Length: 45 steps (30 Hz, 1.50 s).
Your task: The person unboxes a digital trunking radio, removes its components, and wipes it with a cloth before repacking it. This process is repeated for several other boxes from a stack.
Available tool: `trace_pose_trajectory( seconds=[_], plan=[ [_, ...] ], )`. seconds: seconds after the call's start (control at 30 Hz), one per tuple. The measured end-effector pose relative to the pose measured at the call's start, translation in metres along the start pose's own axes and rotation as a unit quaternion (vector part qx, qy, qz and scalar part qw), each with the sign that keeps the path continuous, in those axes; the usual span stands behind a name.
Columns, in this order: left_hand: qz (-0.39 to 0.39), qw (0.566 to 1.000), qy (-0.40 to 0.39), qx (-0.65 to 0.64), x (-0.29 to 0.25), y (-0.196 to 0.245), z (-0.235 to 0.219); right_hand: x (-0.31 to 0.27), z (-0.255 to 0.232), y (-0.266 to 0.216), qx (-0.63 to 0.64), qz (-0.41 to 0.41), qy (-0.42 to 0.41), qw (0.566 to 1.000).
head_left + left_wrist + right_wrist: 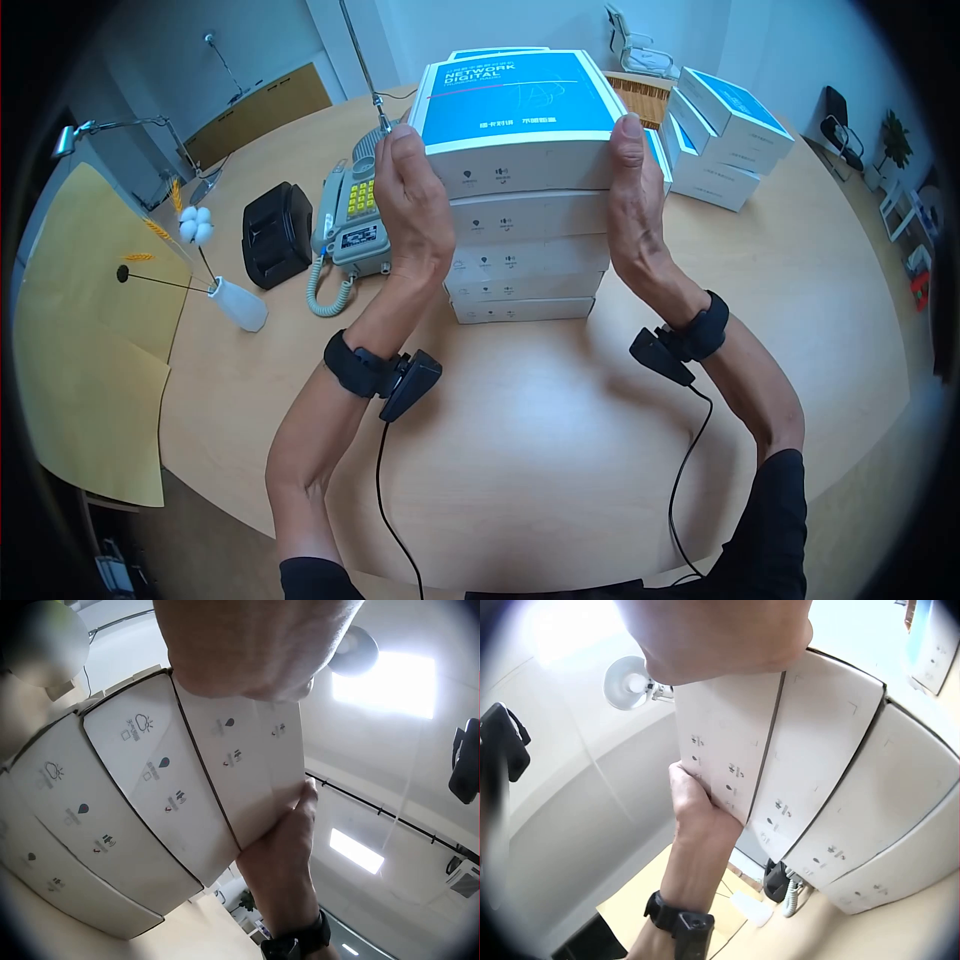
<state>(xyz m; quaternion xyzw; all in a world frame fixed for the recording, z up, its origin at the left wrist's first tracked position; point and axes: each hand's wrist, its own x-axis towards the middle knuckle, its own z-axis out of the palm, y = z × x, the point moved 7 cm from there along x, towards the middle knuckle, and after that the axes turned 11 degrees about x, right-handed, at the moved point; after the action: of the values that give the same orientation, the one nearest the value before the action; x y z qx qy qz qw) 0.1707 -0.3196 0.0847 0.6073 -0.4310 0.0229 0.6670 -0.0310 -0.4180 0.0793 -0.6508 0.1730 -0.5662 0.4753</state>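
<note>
We judge the top box [520, 105] to be stiff, fairly light card with smooth, slippery sides; hard squeezing could dent it. It lies at the top of the near stack [528, 255] on the surface [500, 400]. We would take it low at its left and right ends, palms level. Our left hand [415, 205] and right hand [640, 220] grip those ends, thumbs at the near corners, fingers parted by the box's side; we cannot tell how far the hidden fingertips curl.

The head view shows the blue lid and the phone [352, 215] to the left; the left wrist view shows cloud marks [141, 724] closely and ceiling lights [382, 682] that the head view misses.
</note>
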Motion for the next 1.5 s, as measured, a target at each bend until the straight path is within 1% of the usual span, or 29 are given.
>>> trace_pose_trajectory(
  seconds=[0.1, 0.13, 0.17, 0.2, 0.23, 0.27, 0.3, 0.33, 0.37, 0.4, 0.43, 0.47, 0.5, 0.53, 0.57, 0.6, 0.63, 0.7, 0.77, 0.83, 0.97, 1.03, 1.17, 1.23, 1.33, 1.4, 1.5],
  plan=[
    [-0.001, 1.000, 0.002, 0.009, 0.000, -0.002, -0.004, -0.002, 0.001, -0.006, -0.003, 0.002, -0.005, 1.000],
    [-0.034, 0.999, -0.032, -0.011, -0.003, -0.004, -0.003, -0.004, -0.001, -0.006, -0.003, -0.001, -0.006, 1.000],
    [-0.066, 0.995, -0.066, -0.031, -0.007, -0.005, -0.002, -0.006, -0.006, -0.002, 0.032, 0.006, -0.009, 0.999],
    [-0.063, 0.995, -0.065, -0.033, -0.012, -0.006, -0.005, -0.007, -0.011, 0.003, 0.065, 0.011, -0.012, 0.998],
    [-0.079, 0.990, -0.064, -0.094, -0.020, -0.016, -0.007, -0.015, -0.013, 0.008, 0.065, 0.006, -0.012, 0.998],
    [-0.095, 0.981, -0.064, -0.155, -0.029, -0.029, -0.010, -0.029, -0.024, 0.024, 0.117, 0.057, 0.061, 0.990],
    [-0.094, 0.981, -0.062, -0.156, -0.040, -0.045, -0.013, -0.046, -0.035, 0.043, 0.166, 0.110, 0.132, 0.971],
    [-0.150, 0.971, -0.098, -0.157, -0.055, -0.072, -0.010, -0.056, -0.044, 0.060, 0.165, 0.109, 0.132, 0.971],
    [-0.205, 0.956, -0.137, -0.158, -0.071, -0.087, -0.007, -0.067, -0.048, 0.087, 0.184, 0.180, 0.080, 0.963],
    [-0.203, 0.956, -0.142, -0.160, -0.083, -0.084, -0.007, -0.079, -0.047, 0.102, 0.200, 0.248, 0.029, 0.947],
    [-0.218, 0.943, -0.169, -0.184, -0.099, -0.081, -0.002, -0.087, -0.045, 0.097, 0.199, 0.246, 0.034, 0.948],
    [-0.234, 0.929, -0.196, -0.208, -0.113, -0.079, 0.003, -0.097, -0.031, 0.092, 0.181, 0.240, -0.038, 0.953],
    [-0.236, 0.927, -0.201, -0.211, -0.126, -0.086, 0.005, -0.108, -0.020, 0.086, 0.161, 0.235, -0.110, 0.952],
    [-0.216, 0.941, -0.182, -0.187, -0.136, -0.094, 0.003, -0.117, -0.022, 0.089, 0.159, 0.236, -0.105, 0.953],
    [-0.195, 0.954, -0.163, -0.162, -0.142, -0.103, 0.001, -0.123, -0.025, 0.091, 0.065, 0.194, -0.119, 0.972],
    [-0.195, 0.953, -0.164, -0.163, -0.145, -0.102, 0.002, -0.126, -0.025, 0.086, -0.029, 0.149, -0.133, 0.979],
    [-0.193, 0.952, -0.165, -0.171, -0.146, -0.101, 0.003, -0.128, -0.026, 0.085, -0.028, 0.150, -0.131, 0.979],
    [-0.194, 0.951, -0.166, -0.174, -0.149, -0.098, -0.002, -0.128, -0.026, 0.082, 0.017, 0.139, -0.169, 0.976],
    [-0.188, 0.955, -0.169, -0.152, -0.146, -0.092, -0.004, -0.126, -0.032, 0.097, 0.003, 0.142, -0.164, 0.976],
    [-0.190, 0.956, -0.184, -0.126, -0.151, -0.087, -0.004, -0.132, -0.026, 0.084, -0.041, 0.119, -0.194, 0.973],
    [-0.172, 0.962, -0.183, -0.109, -0.144, -0.089, 0.003, -0.131, -0.026, 0.083, -0.053, 0.105, -0.191, 0.975],
    [-0.164, 0.965, -0.180, -0.095, -0.144, -0.095, 0.003, -0.132, -0.026, 0.090, -0.038, 0.119, -0.198, 0.972],
    [-0.145, 0.971, -0.181, -0.056, -0.147, -0.101, 0.001, -0.133, -0.026, 0.097, -0.013, 0.122, -0.204, 0.971],
    [-0.147, 0.971, -0.179, -0.058, -0.147, -0.101, 0.002, -0.132, -0.027, 0.095, -0.008, 0.109, -0.202, 0.973],
    [-0.146, 0.972, -0.177, -0.057, -0.147, -0.100, 0.000, -0.131, -0.025, 0.095, 0.018, 0.121, -0.215, 0.969],
    [-0.145, 0.972, -0.178, -0.054, -0.146, -0.100, 0.001, -0.129, -0.025, 0.095, 0.006, 0.116, -0.209, 0.971],
    [-0.134, 0.969, -0.200, -0.065, -0.146, -0.094, 0.004, -0.130, -0.026, 0.093, -0.011, 0.108, -0.203, 0.973]
  ],
)
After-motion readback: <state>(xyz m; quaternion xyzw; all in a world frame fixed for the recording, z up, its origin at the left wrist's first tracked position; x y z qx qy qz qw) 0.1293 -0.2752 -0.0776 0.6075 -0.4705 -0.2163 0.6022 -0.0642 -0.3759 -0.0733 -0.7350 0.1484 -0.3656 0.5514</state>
